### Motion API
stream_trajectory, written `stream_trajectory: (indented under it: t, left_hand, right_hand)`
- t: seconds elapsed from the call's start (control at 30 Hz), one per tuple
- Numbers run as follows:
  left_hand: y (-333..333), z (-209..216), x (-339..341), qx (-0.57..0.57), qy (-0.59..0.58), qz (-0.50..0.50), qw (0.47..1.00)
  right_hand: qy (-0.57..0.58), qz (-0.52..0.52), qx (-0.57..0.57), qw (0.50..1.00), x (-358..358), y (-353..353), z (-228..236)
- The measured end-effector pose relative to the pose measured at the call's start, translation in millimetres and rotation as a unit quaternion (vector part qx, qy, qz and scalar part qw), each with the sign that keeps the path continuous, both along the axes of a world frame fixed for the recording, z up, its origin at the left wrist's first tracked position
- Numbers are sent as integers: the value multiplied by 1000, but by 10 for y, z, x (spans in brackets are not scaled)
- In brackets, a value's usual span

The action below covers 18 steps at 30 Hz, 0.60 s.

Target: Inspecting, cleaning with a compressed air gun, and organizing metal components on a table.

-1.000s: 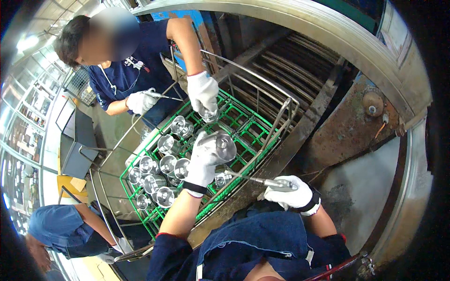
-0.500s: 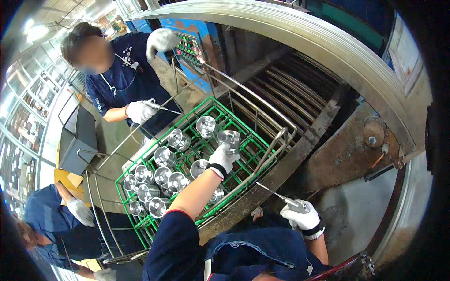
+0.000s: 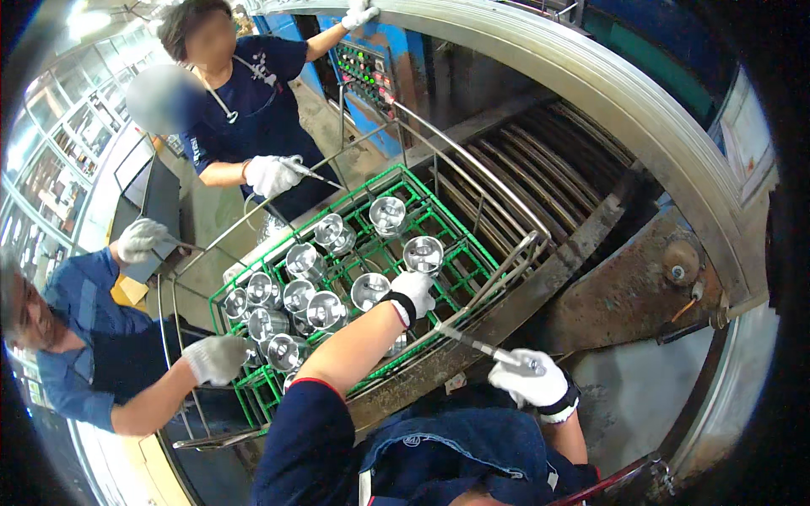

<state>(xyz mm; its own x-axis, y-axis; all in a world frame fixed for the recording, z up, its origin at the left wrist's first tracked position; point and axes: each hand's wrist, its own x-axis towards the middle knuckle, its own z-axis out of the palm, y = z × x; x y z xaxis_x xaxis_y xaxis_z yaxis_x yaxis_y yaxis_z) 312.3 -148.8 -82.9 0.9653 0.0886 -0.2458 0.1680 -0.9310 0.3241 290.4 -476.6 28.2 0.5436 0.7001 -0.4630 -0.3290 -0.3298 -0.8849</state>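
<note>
The metal cup (image 3: 423, 254) now stands upright, apparently seated in the green rack (image 3: 400, 169). Left hand (image 3: 415, 293) touches it, grip unclear; right hand (image 3: 531, 381) holds a slim tool (image 3: 479, 345).

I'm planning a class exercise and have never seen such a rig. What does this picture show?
There is no robot: a person works with two gloved hands, filmed from a head-worn camera looking down. Its wide lens bends straight edges. The left hand is at a shiny metal cup, though its grip is partly hidden. The right hand holds a slim tool. Other metal cups sit in a green rack. Two co-workers stand nearby, one beyond the rack, one at left.
</note>
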Motion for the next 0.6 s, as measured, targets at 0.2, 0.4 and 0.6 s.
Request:
stream_trajectory:
  t: [0.2,0.4,0.6]
  left_hand:
    - [-180,851,-748,-595,-79,397,694]
    - [154,866,-2196,-462,-198,289,815]
    - [-25,1022,-3098,84,-281,231,928]
  right_hand:
    - [-93,39,-45,994,-91,365,13]
    - [-368,113,-147,911,-58,922,-116]
    - [-384,138,-56,911,244,1866,-7]
